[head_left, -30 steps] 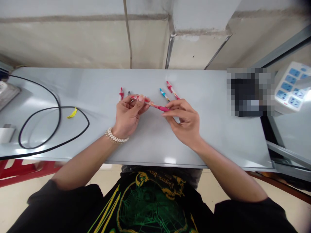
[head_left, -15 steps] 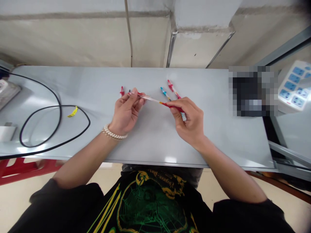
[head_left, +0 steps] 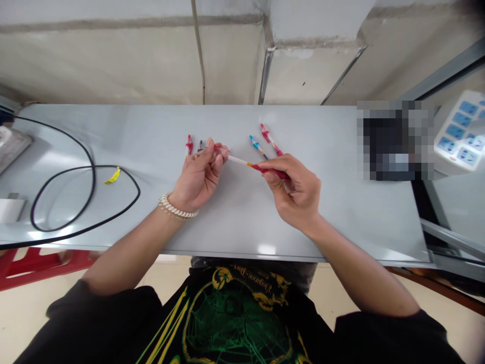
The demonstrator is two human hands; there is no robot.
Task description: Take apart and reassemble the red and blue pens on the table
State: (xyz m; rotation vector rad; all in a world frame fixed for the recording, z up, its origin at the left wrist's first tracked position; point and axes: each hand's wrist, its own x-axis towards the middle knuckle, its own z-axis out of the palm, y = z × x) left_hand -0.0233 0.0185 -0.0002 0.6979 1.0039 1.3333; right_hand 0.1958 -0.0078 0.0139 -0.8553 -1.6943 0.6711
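Note:
My left hand pinches a clear pen barrel with some red on it between thumb and fingers, palm turned up. Between my hands runs a thin whitish pen refill, slightly tilted, its left end at the clear barrel. Its orange-yellow end meets a red pen grip section, which the closed fingers of my right hand hold. Beyond my left hand lie a red pen and a dark-tipped pen, both partly hidden. Past my right hand lie a blue pen and another red pen.
A black cable with a yellow tag loops over the left of the grey table. White adapters sit at the left edge. A blurred-out dark object and a white power strip are at the right.
My right hand has shifted slightly right and down with the red grip section. The white refill shows more plainly between my hands, and the clear barrel now sits close to my left fingers.

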